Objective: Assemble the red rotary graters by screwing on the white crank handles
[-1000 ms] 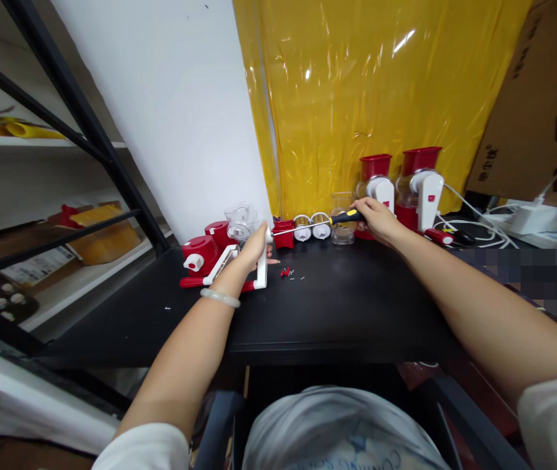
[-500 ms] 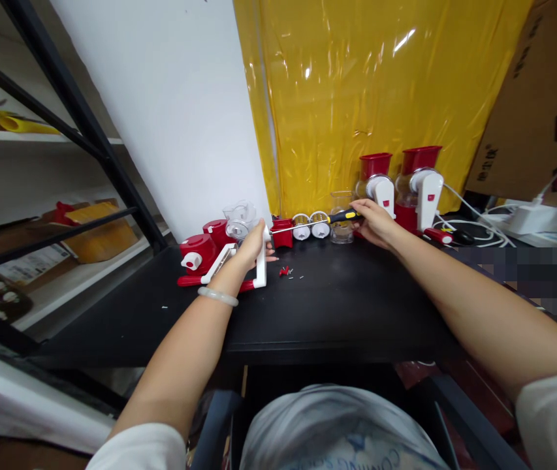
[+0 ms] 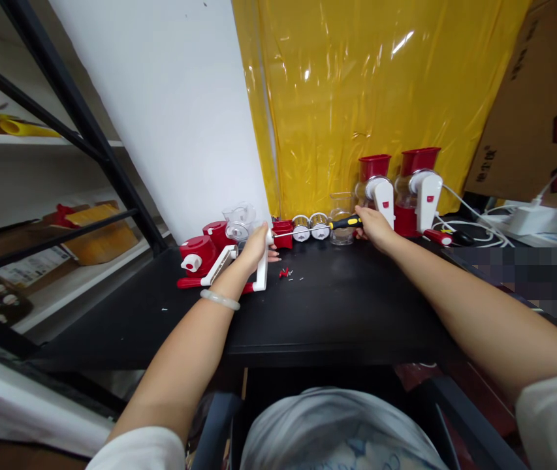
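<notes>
My left hand (image 3: 257,247) is closed around a white crank handle (image 3: 261,269) that ends in a red grip. In my right hand (image 3: 373,225) is a screwdriver (image 3: 344,223) with a black and yellow handle. Its long shaft points left, and the tip meets the white end of the crank handle beside my left fingers. Small red pieces (image 3: 284,272) and a few tiny screws (image 3: 291,279) lie on the black table below. A second white crank (image 3: 219,264) with a red grip lies left of my left hand, partly behind my forearm.
Red bases (image 3: 198,254), a clear housing (image 3: 239,220), and grater drums (image 3: 301,227) stand along the back of the black table (image 3: 337,313). Two assembled red and white graters (image 3: 422,189) stand at the right. White cables (image 3: 491,228) and a charger lie beyond them.
The screwdriver has become nearly level, its handle slightly lower. My right hand has shifted a little down and its grip has turned. My left hand keeps hold of the crank handle.
</notes>
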### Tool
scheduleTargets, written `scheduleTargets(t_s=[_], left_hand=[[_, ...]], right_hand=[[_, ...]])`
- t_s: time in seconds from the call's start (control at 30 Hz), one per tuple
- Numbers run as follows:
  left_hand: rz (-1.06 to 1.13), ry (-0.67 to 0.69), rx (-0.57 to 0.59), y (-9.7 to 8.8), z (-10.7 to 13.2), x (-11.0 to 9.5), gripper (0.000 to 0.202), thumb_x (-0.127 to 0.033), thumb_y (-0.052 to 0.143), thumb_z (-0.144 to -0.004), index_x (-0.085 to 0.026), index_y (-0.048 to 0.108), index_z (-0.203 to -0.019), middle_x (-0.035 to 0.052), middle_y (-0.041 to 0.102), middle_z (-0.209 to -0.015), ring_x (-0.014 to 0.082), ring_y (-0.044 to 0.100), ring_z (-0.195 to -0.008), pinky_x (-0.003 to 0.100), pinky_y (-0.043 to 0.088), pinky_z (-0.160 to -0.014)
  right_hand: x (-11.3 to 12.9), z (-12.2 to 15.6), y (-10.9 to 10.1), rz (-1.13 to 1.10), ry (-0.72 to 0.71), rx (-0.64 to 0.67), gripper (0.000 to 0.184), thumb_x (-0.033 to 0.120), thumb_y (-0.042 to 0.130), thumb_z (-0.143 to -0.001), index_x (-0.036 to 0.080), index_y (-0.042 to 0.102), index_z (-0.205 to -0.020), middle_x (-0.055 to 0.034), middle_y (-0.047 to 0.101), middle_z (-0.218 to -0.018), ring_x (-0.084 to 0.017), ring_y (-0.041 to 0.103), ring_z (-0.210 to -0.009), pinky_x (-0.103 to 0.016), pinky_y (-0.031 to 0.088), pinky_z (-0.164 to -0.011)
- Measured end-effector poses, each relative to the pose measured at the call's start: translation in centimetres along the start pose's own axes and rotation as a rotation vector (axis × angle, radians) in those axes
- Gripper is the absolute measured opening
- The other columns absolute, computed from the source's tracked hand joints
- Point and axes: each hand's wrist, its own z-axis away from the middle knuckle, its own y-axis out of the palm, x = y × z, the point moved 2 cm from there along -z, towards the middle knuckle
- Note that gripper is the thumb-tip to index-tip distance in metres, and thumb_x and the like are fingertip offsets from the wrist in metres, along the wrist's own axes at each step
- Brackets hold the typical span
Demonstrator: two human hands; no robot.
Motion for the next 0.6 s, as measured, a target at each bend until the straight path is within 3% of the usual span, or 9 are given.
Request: scheduleTargets(t_s=[0.1,0.23,0.43,0.6], left_hand=[[0.015,0.021,-0.018,0.02,-0.22,0.07,0.038,-0.055,0.04,-0.099,-0.02,0.057,-0.098,-0.003,0.052,-0.055,0.0126,0.055,-0.041,0.029,0.059,-0.052],[0.026,0.021,-0.023,-0.06,-0.3,0.08,0.039,-0.054,0.04,-0.099,-0.02,0.058,-0.103,-0.0032,0.052,-0.056,0.0126,0.054,-0.04,0.029,0.059,-0.052],[0.022,0.009,0.003,0.04,-0.12,0.09,0.039,-0.054,0.04,-0.1,-0.019,0.058,-0.102,-0.0029,0.053,-0.055,0.0119,0.054,-0.04,0.028,0.058,-0.051],[0.018,0.006,0.008,0.17,0.09,0.04,0.038,-0.053,0.04,-0.1,-0.02,0.058,-0.102,-0.0029,0.053,-0.054,0.0124,0.054,-0.039,0.027,0.058,-0.05]], right_hand=[[0.26,0.41,0.33,-0.012,0.071,-0.044,0.037,0.055,0.06,-0.091,0.023,0.054,-0.074,0.0057,0.045,-0.037,-0.013,0.042,-0.031,-0.025,0.035,-0.036],[0.54,0.77,0.69,-0.024,0.068,-0.064,0.035,0.052,0.062,-0.091,0.022,0.053,-0.074,0.0073,0.043,-0.039,-0.011,0.039,-0.031,-0.024,0.038,-0.036],[0.35,0.76,0.77,-0.05,0.096,-0.114,0.025,0.034,0.053,-0.098,0.021,0.053,-0.076,0.008,0.042,-0.039,-0.01,0.039,-0.033,-0.021,0.04,-0.038],[0.03,0.57,0.66,-0.023,0.09,-0.132,0.027,0.039,0.055,-0.096,0.021,0.053,-0.076,0.0082,0.04,-0.04,-0.01,0.039,-0.033,-0.022,0.039,-0.038]])
